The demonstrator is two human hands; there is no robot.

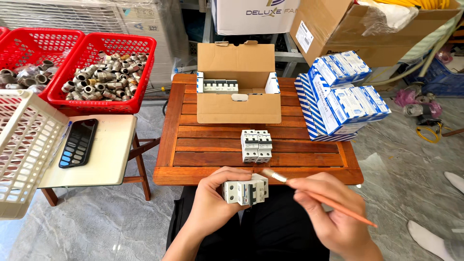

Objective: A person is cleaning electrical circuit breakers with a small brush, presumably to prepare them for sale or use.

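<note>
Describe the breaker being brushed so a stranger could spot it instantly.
Start at the wooden slatted table; just below its near edge, over the person's lap, the left hand grips a white circuit breaker. The right hand points a thin orange-handled brush at it. Unlike the breakers on the table and in the open cardboard box, it is held.

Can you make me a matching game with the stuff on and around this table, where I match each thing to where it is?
Things:
1. white circuit breaker
2. thin brush
3. metal fittings
4. black phone case

Places:
A. in the red basket
B. in the left hand
C. on the small pale table
D. in the right hand

Pairs: 1-B, 2-D, 3-A, 4-C
</note>
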